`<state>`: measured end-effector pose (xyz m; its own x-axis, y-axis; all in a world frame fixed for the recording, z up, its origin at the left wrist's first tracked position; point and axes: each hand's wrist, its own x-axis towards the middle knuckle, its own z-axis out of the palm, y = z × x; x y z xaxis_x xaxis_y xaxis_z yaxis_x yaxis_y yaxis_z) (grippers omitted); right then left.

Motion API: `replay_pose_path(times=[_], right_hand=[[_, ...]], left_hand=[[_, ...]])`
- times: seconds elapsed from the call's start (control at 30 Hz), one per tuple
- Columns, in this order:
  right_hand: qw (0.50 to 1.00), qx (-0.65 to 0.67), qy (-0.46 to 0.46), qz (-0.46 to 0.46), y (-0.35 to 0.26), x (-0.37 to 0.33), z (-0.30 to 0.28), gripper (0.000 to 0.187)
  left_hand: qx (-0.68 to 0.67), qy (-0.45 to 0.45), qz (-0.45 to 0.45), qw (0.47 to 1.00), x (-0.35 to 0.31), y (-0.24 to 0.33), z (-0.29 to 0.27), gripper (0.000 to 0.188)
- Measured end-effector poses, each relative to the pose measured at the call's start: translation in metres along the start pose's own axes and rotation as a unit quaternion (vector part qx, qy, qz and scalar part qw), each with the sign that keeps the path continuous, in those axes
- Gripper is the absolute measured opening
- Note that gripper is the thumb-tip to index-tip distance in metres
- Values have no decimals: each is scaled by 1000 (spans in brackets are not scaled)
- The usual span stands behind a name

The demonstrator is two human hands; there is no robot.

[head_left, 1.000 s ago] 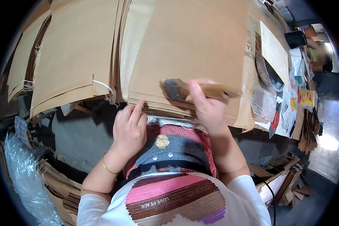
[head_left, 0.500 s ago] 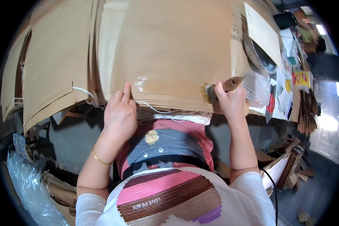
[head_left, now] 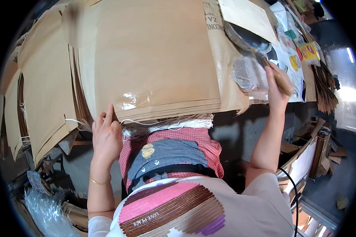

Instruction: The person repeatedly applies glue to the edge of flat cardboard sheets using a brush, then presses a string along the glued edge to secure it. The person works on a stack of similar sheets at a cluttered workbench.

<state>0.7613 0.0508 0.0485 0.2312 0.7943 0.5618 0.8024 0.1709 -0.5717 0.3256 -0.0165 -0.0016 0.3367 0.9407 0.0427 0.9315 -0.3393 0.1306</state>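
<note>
My right hand (head_left: 281,89) is wrapped round the wooden handle of a brush (head_left: 281,76). The brush's bristles point away from me, at the near rim of a dark, rounded bowl (head_left: 236,37) that a pale flat board (head_left: 249,16) partly covers. My left hand (head_left: 108,138) rests at the near left edge of a stack of brown paper sheets (head_left: 154,59), index finger stretched onto the top sheet, the other fingers partly bent. Close to that fingertip is a shiny patch (head_left: 129,101) on the paper. A white cord (head_left: 139,123) sticks out below the stack's near edge.
More brown paper stacks (head_left: 45,98) tied with cord lie to the left. Beside the bowl sits a plastic-wrapped block (head_left: 248,75), with a yellow packet (head_left: 309,53) farther right. Clear plastic strips (head_left: 47,215) are at lower left, cardboard pieces (head_left: 324,158) at lower right.
My right hand has carried the brush from the sheets' near right edge rightward and away to the bowl. The left hand stays at the paper's near left edge as the view shifts.
</note>
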Motion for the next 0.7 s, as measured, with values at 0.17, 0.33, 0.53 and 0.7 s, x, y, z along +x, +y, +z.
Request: replay_pose_path(times=[0.17,0.33,0.53,0.7], right_hand=[[927,-329,-135,-120,42,-28,-18,27],[934,193,-286,-93,-78,-100,45,24],[796,358,-488,-7,-95,-123,47,16],[908,212,-347,102,-50,-62,18,15]], left_hand=[[-443,-49,5,895,-13,4,-31,23],[-604,-155,74,778,-18,27,-73,22],[-400,-15,1,916,-14,3,-105,14],[-289,47,-63,954,8,-29,-74,8]])
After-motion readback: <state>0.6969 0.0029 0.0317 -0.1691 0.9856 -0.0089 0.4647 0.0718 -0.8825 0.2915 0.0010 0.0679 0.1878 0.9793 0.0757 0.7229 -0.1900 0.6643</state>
